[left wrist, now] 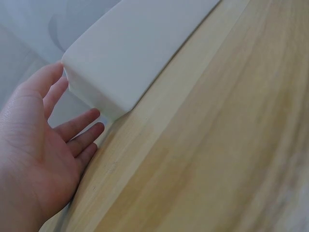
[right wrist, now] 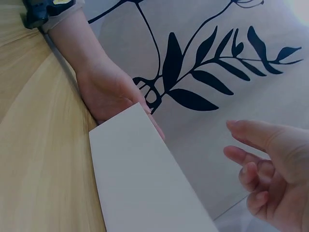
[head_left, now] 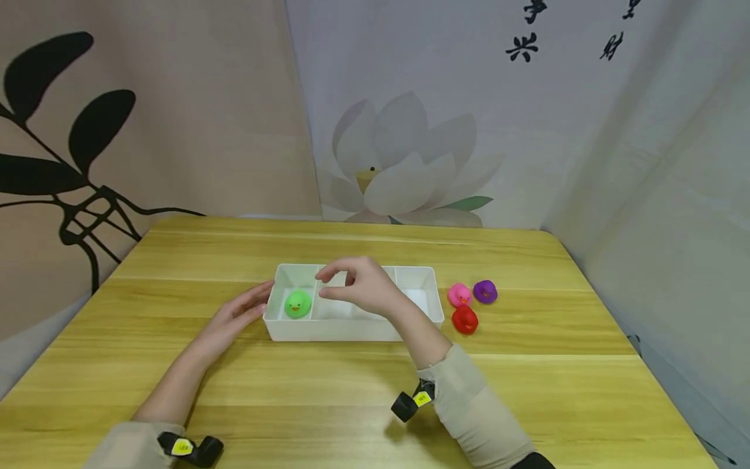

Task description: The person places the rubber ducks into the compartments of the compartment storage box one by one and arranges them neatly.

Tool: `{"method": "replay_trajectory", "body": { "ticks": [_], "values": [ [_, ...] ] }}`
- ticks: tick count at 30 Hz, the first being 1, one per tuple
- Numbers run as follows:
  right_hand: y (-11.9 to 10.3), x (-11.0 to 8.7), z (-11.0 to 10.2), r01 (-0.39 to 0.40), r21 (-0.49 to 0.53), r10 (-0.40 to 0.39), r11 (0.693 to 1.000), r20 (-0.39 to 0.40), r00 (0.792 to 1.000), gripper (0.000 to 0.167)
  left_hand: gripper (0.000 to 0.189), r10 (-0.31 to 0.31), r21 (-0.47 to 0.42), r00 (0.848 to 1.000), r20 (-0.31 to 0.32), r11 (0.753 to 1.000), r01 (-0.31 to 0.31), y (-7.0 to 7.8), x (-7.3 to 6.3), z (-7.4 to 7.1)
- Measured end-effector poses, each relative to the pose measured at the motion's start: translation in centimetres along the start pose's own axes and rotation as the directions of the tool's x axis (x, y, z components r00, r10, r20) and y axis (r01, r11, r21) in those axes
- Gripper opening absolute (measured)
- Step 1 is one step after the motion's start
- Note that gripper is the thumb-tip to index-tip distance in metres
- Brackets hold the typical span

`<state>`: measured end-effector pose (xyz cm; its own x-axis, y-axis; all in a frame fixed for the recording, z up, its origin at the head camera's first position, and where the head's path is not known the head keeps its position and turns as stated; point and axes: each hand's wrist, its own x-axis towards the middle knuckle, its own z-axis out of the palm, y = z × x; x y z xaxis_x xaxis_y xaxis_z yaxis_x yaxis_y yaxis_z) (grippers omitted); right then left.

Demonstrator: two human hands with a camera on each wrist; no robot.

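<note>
A white divided box (head_left: 351,330) stands on the table, with a green rubber duck (head_left: 297,304) in its left compartment. My left hand (head_left: 240,314) rests against the box's left end; in the left wrist view its fingertips (left wrist: 94,114) touch the end wall and the fingers are fairly straight. Over the middle compartment hovers my right hand (head_left: 368,286), thumb and forefinger apart with nothing between them. The right wrist view shows the right hand (right wrist: 275,169) beside the box wall (right wrist: 140,174), its other fingers loosely bent. It hides part of the box's inside.
Right of the box, a pink duck (head_left: 459,295), a red duck (head_left: 465,320) and a purple duck (head_left: 485,292) sit close together on the wooden table (head_left: 281,397). Behind the table hangs a printed curtain (head_left: 234,117). Both wrists carry small black cameras.
</note>
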<state>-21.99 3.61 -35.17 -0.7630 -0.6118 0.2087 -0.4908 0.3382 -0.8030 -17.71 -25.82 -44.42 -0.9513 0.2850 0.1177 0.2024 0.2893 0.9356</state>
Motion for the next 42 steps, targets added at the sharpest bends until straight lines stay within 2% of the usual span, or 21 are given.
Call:
{"method": "replay_trajectory", "body": {
  "ticks": [5,9,24,30,37,42],
  "values": [
    [-0.3,-2.0,-1.3,0.029,-0.020,-0.030,0.999,-0.053,0.998,0.021,0.050,-0.008,0.003,1.000,0.000,1.000,0.008,-0.1,-0.1,0.0],
    [-0.2,-3.6,-2.3,0.004,-0.041,-0.008,0.999,-0.089,0.996,0.021,0.050,-0.005,0.016,1.000,0.005,1.000,0.005,-0.1,-0.1,-0.1],
    [1.8,-9.3,-5.9,-0.074,0.027,0.078,0.997,-0.199,0.977,0.020,0.051,-0.018,0.021,1.000,0.007,1.000,0.018,0.2,0.0,-0.1],
    [2.5,-11.0,-6.6,-0.068,0.027,0.072,0.997,-0.227,0.971,0.020,0.050,-0.021,0.011,1.000,0.008,1.000,0.021,0.1,-0.1,-0.1],
    [1.7,-13.5,-7.7,0.011,0.017,-0.006,1.000,-0.275,0.961,0.019,0.050,-0.024,0.010,1.000,0.011,1.000,0.024,0.0,0.1,-0.1],
    [2.4,-14.9,-8.5,-0.043,0.019,0.046,0.999,-0.296,0.954,0.021,0.050,-0.034,0.020,0.999,0.011,0.999,0.034,0.1,0.0,-0.2]
  ]
}}
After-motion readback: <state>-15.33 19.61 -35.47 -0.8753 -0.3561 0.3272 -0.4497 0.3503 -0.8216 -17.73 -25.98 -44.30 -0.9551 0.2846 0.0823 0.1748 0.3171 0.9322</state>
